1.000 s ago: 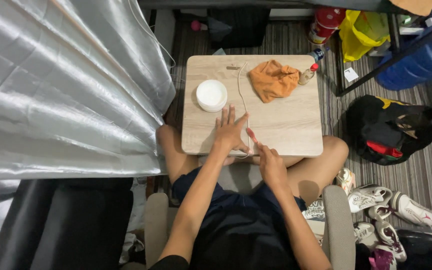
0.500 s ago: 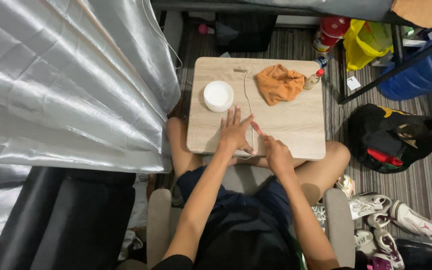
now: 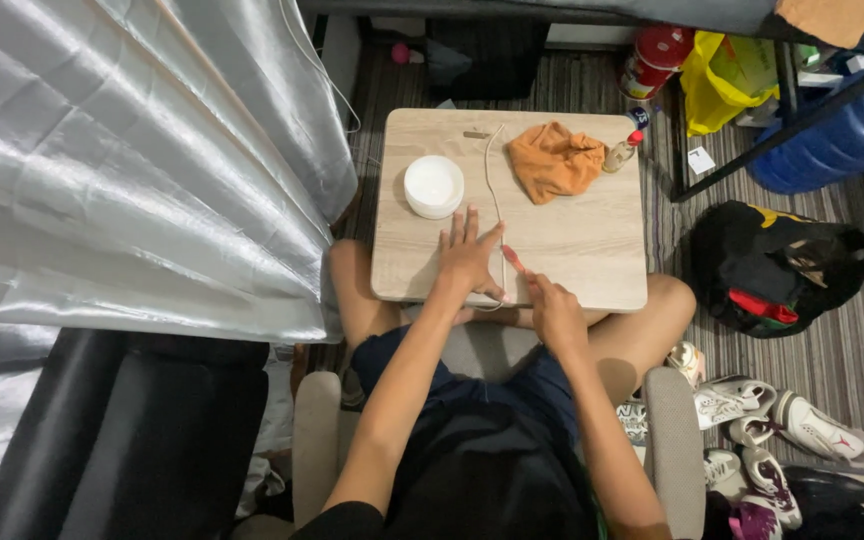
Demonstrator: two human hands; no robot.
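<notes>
Cramped and cluttered, the room has a striped rug on the floor and a small pale wooden table [image 3: 592,250] set over the lap of a person seated in a chair. Silvery curtain fabric [image 3: 122,160] hangs along the left side, close to the table's left edge. On the near part of the tabletop the left hand [image 3: 469,258] lies flat with fingers spread, pressing on a thin white cord [image 3: 491,170] that runs from the far edge of the table down toward the near edge. Just to its right, the right hand [image 3: 553,308] is pinched around a small red-handled tool [image 3: 514,259], whose tip points toward the left hand and meets the cord beside its fingers. A round white lidded container [image 3: 433,186] stands on the left of the table, just beyond the left hand. An orange cloth [image 3: 554,160] lies crumpled at the far right of the top, with a little bottle [image 3: 620,152] touching its right edge. On the floor to the right sit a black bag [image 3: 772,265], a blue water jug [image 3: 837,140] and several shoes [image 3: 752,420].
</notes>
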